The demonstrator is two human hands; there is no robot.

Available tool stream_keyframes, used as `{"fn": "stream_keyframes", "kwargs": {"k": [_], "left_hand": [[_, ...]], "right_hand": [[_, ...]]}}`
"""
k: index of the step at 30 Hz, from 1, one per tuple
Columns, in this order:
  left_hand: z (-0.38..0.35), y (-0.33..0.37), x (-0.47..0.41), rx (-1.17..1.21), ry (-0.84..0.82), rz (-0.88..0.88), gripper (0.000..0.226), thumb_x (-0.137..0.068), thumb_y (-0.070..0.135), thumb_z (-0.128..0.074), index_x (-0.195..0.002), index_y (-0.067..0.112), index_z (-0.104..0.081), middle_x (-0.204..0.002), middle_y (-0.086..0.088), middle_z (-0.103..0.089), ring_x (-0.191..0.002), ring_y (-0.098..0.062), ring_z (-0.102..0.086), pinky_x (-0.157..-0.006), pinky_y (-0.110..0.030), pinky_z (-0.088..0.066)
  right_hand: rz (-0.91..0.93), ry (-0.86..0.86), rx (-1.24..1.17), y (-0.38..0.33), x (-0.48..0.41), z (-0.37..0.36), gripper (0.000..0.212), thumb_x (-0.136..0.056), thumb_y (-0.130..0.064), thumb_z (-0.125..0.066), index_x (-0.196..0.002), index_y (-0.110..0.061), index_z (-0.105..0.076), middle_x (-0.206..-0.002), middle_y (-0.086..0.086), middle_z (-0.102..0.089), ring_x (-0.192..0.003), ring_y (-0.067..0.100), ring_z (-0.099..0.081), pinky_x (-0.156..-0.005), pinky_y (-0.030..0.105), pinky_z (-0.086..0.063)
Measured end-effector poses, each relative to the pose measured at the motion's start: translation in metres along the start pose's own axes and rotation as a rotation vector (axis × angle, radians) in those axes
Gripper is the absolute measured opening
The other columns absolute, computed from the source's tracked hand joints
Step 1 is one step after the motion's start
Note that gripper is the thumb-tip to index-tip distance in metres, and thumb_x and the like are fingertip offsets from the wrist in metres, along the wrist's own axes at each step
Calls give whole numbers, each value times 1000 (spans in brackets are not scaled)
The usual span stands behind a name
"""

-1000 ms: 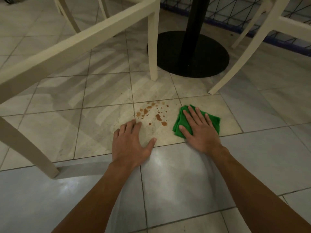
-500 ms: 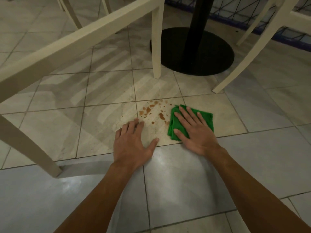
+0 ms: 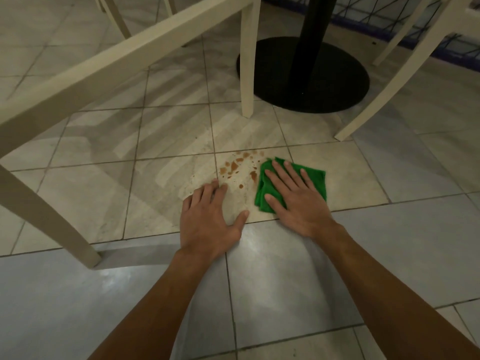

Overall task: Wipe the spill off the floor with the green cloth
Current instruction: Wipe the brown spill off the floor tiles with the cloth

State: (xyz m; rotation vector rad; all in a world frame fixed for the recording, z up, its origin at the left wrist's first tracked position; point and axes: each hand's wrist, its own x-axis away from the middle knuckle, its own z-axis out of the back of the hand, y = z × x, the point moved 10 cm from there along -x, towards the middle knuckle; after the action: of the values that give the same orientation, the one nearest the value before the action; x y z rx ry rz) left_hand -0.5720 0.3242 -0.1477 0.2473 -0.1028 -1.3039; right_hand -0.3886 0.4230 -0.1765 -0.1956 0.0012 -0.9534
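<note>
The green cloth [image 3: 293, 184] is pressed flat to the tiled floor [image 3: 389, 242] by the right hand [image 3: 296, 201], its left edge touching the brown spill [image 3: 240, 168]; the left hand [image 3: 210, 216] is spread on the tile just beside the droplets

Bare tile [image 3: 161, 183] left of spill [image 3: 240, 168]; chair leg [image 3: 247, 63] stands beyond.

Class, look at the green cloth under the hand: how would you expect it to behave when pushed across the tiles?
The green cloth is folded and creased, so probably soft and floppy. It may bunch at its free edges. Under the flat right hand it should glide easily, since the floor looks glossy.
</note>
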Motion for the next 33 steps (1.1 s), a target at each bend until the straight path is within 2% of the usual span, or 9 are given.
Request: {"fn": "stream_keyframes", "kwargs": {"k": [4,9,13,17,20,26,33], "left_hand": [[0,-1,1,6,3,-2,87,-87,81,-37,-157,28,-37,-163,7,-32,-148,-18,-30,-121,-41,-28],[-3,1,0,11,-10,8,88,-87,79,-39,-158,28,-35,-165,6,-30,-149,-18,-28,-122,-41,-27],[-1,0,1,18,-6,17,87,-86,78,-41,-157,28,-36,-164,6,-33,-148,-18,-30,-121,-41,-28],[2,-1,1,19,-8,5,86,-86,77,-41,-156,28,-37,-163,7,-34,-147,-18,-31,-121,-41,-29],[4,-2,-1,11,0,-16,85,-86,78,-41,-155,29,-39,-161,8,-36,-145,-17,-33,-120,-40,-29],[2,-3,0,24,-10,-2,87,-86,79,-39,-157,28,-39,-163,5,-35,-148,-18,-31,-122,-42,-26],[6,-5,-1,24,6,-19,86,-85,80,-40,-155,29,-41,-161,6,-37,-147,-17,-33,-121,-41,-28]], "right_hand": [[-101,20,-8,32,11,4,77,-104,-72,-5,-173,-37,2,-180,-11,13,-165,11,21,-135,45,11],[-267,20,-9,26,-30,6,75,-109,-65,-9,-173,-31,6,-180,-4,17,-166,20,21,-134,52,12],[-141,11,-5,-13,-35,2,79,-104,-66,-4,-174,-29,2,-181,-3,14,-166,21,20,-135,51,11],[-23,13,-1,-17,-1,-3,74,-106,-68,-6,-173,-36,1,-181,-9,13,-165,12,21,-136,48,8],[-87,20,-17,9,6,0,74,-106,-70,-8,-173,-39,3,-181,-12,14,-165,10,22,-136,46,10],[-261,4,-18,2,-40,2,71,-111,-61,-12,-173,-31,7,-180,-2,19,-166,22,22,-133,51,15],[-18,8,-6,-19,-3,-4,74,-107,-69,-5,-172,-36,6,-180,-7,17,-165,12,24,-135,46,12]]}}
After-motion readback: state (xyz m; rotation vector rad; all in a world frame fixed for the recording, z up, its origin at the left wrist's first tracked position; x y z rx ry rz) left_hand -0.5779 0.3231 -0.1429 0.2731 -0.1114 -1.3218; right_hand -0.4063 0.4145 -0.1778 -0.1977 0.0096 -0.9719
